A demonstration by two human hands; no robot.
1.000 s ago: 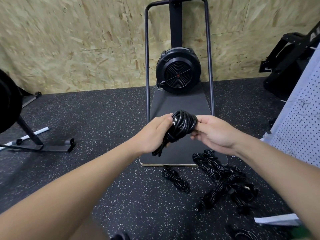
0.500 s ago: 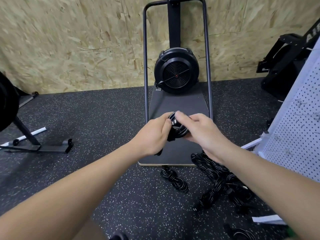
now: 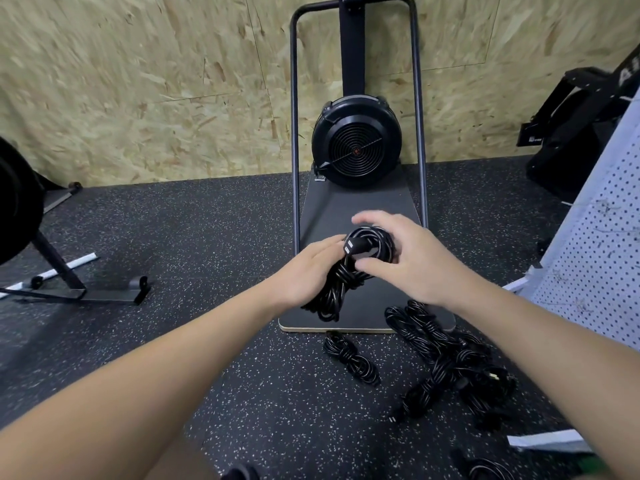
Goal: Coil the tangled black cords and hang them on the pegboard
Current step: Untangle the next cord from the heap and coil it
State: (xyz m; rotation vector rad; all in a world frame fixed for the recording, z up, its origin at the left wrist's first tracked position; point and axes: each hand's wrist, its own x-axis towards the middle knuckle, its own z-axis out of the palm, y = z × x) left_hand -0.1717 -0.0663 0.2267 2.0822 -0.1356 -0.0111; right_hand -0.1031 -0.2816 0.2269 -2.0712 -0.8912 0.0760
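From the head view, the step in hand looks like finishing a coil: the cord (image 3: 360,261) is bundled in mid-air over the near half of the machine's base (image 3: 346,209), with its plug end lying across the top of the bundle. To do this well, the tail should be wrapped tight round the middle of the loops and the plug tucked under a turn, so the coil does not spring apart on its way to the pegboard (image 3: 595,258), which stands at the right edge of the floor (image 3: 173,237). The left hand (image 3: 308,268) reaches in from the lower left, palm turned inward, fingers curled round the bundle's waist and gripping it, the lower loops hanging below. The right hand (image 3: 412,261) comes over from the right, fingers bent and spread above the upper loops, thumb below; it seems to pinch a strand, though blur at the fingertips leaves that uncertain. Both forearms stretch forward nearly level. On the floor just before the base's near edge lie a small coil (image 3: 349,358) and, to its right, a tangled pile (image 3: 450,362) not yet sorted.
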